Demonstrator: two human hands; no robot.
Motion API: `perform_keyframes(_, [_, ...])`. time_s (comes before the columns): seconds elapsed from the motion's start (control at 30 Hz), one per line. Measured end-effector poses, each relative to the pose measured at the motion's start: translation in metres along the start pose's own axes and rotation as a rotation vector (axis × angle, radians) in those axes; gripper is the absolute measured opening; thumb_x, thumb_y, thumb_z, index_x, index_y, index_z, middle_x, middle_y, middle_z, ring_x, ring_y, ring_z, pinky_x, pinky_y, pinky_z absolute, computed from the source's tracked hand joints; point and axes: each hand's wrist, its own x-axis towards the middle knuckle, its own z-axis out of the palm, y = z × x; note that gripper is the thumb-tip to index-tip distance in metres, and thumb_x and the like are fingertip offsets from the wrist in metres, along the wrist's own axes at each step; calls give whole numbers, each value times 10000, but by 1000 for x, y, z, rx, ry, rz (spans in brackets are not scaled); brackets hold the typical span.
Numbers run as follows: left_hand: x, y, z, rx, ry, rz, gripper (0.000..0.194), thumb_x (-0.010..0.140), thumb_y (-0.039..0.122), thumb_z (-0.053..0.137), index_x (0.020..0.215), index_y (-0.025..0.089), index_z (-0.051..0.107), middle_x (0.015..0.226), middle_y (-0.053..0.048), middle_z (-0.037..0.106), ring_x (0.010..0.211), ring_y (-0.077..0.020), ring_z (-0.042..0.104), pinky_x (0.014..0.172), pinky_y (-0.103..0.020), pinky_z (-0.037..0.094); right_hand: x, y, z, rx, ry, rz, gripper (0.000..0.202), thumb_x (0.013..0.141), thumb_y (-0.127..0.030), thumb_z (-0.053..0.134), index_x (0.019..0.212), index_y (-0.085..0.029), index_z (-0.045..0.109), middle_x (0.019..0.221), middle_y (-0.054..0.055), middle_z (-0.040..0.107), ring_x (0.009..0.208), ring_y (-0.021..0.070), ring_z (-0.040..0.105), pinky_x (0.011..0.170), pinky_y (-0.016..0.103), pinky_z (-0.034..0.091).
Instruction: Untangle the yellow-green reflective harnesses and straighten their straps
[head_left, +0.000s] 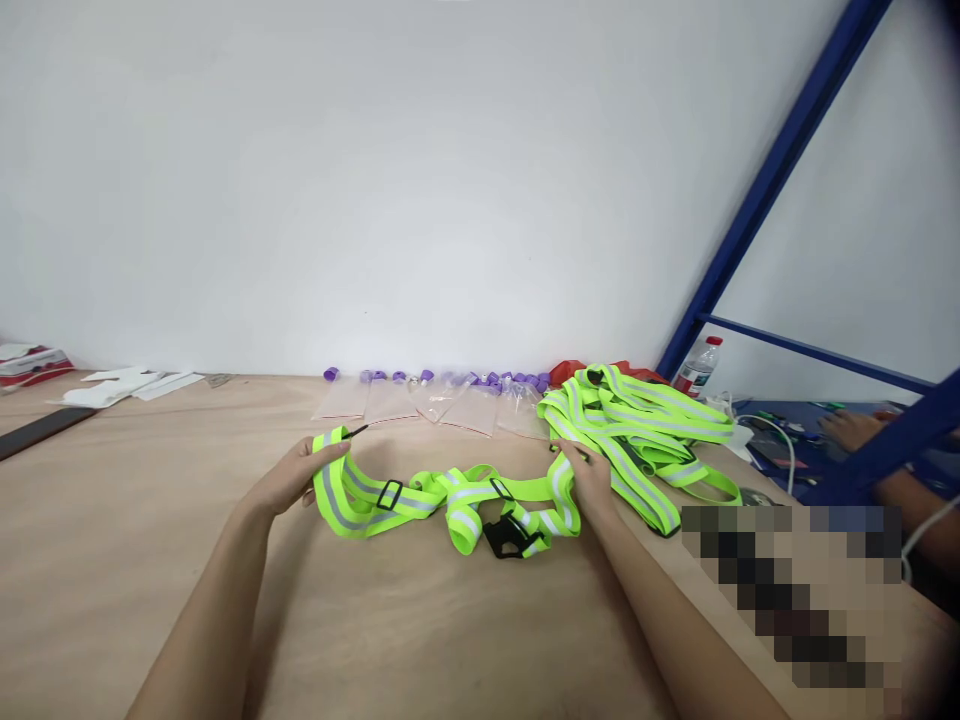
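A neon yellow-green reflective strap (457,492) with silver stripes stretches between my hands above the wooden table. My left hand (289,478) pinches one looped end of it, where a thin black piece sticks out. My right hand (592,482) closes on the other end, with a bit of black between the fingers. The middle of the strap is bunched and carries a black slider (389,495). Near my right hand hangs a black plastic buckle (508,536). Just beyond that hand lies a pile of similar reflective straps (637,420).
Clear plastic bags (397,400) and several purple rolls (517,382) lie along the wall. A bottle with a red cap (699,368) stands behind the pile. A blue metal frame (780,180) rises at the right, and another person's hand (851,430) shows past it. White papers (124,385) lie left.
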Motion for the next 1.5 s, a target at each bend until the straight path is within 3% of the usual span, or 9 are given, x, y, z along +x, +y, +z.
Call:
perform_keyframes(0.23, [-6, -14, -35, 436, -19, -382, 409, 659, 546, 803, 563, 175, 659, 538, -84, 651, 451, -208, 589, 433, -275, 412, -2, -5, 1, -262, -208, -265, 176, 688, -280, 752, 856, -253, 794, 843, 52, 760, 841, 271, 674, 884, 458, 505])
perform_keyframes(0.3, [1, -24, -51, 601, 170, -290, 416, 600, 582, 821, 632, 181, 713, 660, -111, 725, 544, -261, 662, 441, -285, 440, -7, -15, 1, -320, -235, -365, 158, 787, -300, 695, 913, -262, 781, 945, 72, 756, 952, 283, 657, 973, 484, 467])
perform_keyframes(0.4, [13, -29, -55, 823, 548, 150, 437, 594, 652, 774, 702, 232, 724, 655, -29, 732, 575, -248, 653, 468, -252, 407, -21, -34, 6, -399, -348, -512, 201, 901, -322, 611, 1030, -264, 753, 1077, 91, 742, 1055, 281, 631, 1030, 481, 433])
perform_keyframes(0.5, [18, -18, -25, 842, 645, 313, 393, 811, 638, 591, 946, 298, 732, 875, 19, 764, 729, -241, 681, 594, -271, 445, -42, -48, 20, -457, -580, -647, 243, 854, -334, 691, 1083, -262, 730, 1122, 75, 740, 1099, 268, 631, 1029, 445, 444])
perform_keyframes(0.73, [11, 1, 74, 636, 122, 653, 277, 852, 503, 591, 865, 271, 740, 925, -52, 756, 861, -266, 663, 696, -286, 471, -78, -47, 49, -746, -1029, -973, 484, 838, -127, 530, 1317, -159, 592, 1372, 126, 626, 1240, 275, 542, 1094, 449, 370])
perform_keyframes(0.9, [9, -7, 95, 717, -256, 427, 345, 905, 438, 547, 649, 223, 630, 605, -2, 595, 562, -172, 501, 563, -265, 337, -77, -41, 48, -815, -1065, -871, 556, 898, -237, 565, 1445, -168, 495, 1221, 115, 706, 1056, 256, 626, 975, 397, 428])
perform_keyframes(1.03, [10, -12, 99, 679, -329, 321, 409, 883, 469, 567, 569, 207, 545, 553, 11, 497, 535, -156, 424, 533, -268, 269, -78, -32, 51, -741, -1018, -745, 353, 956, -305, 538, 1266, -196, 668, 836, 80, 746, 805, 235, 647, 861, 381, 444])
perform_keyframes(1.23, [10, -14, 106, 600, -341, 280, 381, 865, 442, 578, 570, 201, 550, 552, 15, 513, 531, -150, 444, 528, -260, 280, -76, -24, 48, 75, -653, -1, 143, 857, -368, 672, 860, -230, 711, 709, 2, 689, 707, 181, 634, 714, 291, 475])
perform_keyframes(1.5, [9, -20, 110, 597, -324, 120, 505, 932, 549, 446, 1274, 192, 550, 675, 7, 649, 622, -210, 600, 616, -290, 431, -50, -6, 48, 456, -375, 345, 379, 827, -487, 648, 1099, -253, 529, 848, 16, 713, 676, 223, 719, 566, 343, 571])
